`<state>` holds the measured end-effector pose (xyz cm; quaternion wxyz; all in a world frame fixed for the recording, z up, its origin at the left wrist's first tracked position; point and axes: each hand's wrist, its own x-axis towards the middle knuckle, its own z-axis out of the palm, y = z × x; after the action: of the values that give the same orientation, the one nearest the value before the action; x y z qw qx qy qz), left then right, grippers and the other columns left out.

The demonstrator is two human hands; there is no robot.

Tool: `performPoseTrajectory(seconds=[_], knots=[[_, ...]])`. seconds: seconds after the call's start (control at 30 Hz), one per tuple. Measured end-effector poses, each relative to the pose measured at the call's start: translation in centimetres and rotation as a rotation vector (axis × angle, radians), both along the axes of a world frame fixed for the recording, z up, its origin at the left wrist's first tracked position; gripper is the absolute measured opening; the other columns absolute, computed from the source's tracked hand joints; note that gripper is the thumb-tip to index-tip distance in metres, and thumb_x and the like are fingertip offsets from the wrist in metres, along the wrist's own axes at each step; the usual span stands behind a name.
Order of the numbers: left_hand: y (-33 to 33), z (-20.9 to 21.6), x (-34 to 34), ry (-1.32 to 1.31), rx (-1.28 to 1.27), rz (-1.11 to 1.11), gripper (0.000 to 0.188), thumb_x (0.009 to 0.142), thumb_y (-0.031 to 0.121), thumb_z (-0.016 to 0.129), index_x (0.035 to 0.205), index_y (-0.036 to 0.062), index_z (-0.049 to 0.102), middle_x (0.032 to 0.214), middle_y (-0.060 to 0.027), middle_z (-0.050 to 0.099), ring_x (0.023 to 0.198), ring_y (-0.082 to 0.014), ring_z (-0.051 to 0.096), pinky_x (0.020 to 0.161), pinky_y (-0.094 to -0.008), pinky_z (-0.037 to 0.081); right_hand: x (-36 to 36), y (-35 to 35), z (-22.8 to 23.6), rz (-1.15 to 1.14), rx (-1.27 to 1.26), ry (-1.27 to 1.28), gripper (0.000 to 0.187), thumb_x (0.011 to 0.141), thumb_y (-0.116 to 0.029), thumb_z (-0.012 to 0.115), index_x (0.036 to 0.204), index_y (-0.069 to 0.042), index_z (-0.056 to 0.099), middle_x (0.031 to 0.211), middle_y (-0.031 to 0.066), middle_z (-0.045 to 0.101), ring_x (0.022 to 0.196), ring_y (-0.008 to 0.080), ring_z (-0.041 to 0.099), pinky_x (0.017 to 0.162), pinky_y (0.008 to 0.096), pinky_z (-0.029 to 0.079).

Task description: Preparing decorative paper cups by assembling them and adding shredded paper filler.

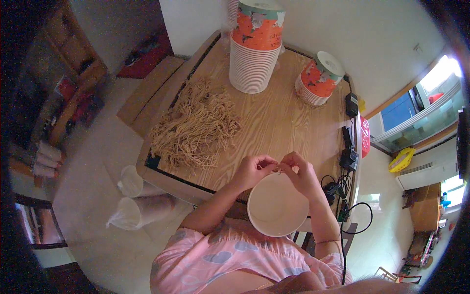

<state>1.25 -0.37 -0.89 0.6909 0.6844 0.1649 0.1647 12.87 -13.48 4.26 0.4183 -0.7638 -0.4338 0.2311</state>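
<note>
A white paper bucket (277,210) stands between my forearms at the table's near edge, its round mouth facing up toward me. My left hand (256,170) and my right hand (299,172) meet at its far rim. Their fingertips are closed in a pinch, nearly touching. A small bit of tan cord (279,169) shows between them; how it joins the rim is hidden by the fingers. Beyond my left hand, a tangled heap of tan twisted cords (196,125) covers the table's left side.
On the wood-grain table (267,127) stand a tall stack of orange-printed paper buckets (254,54) and a shorter stack (318,81). Black power adapters (348,159) and cables line the right edge. Bagged bucket stacks (142,210) lie on the floor at left, below a cardboard box (147,95).
</note>
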Motion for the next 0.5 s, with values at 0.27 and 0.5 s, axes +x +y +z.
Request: performPoseTrajectory(seconds=[0.27, 0.5], knots=[[0.6, 0.7, -0.5, 0.039, -0.133, -0.045, 0.013, 0.082, 0.01, 0.062, 0.091, 0.0, 0.064, 0.078, -0.0026, 0.065, 0.071, -0.008, 0.061, 0.064, -0.023, 0.049, 0.7, 0.2, -0.6, 0.113, -0.019, 0.142, 0.021, 0.078, -0.003, 0.065, 0.093, -0.004, 0.051, 0.082, 0.0017, 0.059, 0.079, 0.0107, 0.058, 0.073, 0.0256, 0.046], [0.8, 1.0, -0.7, 0.031, -0.113, -0.066, 0.012, 0.082, 0.008, 0.061, 0.091, 0.0, 0.064, 0.078, -0.0033, 0.065, 0.072, -0.0081, 0.061, 0.065, -0.0229, 0.05, 0.6, 0.5, -0.4, 0.095, -0.039, 0.204, 0.019, 0.077, -0.002, 0.065, 0.09, -0.004, 0.051, 0.082, 0.0008, 0.057, 0.079, 0.0093, 0.057, 0.072, 0.0247, 0.046]])
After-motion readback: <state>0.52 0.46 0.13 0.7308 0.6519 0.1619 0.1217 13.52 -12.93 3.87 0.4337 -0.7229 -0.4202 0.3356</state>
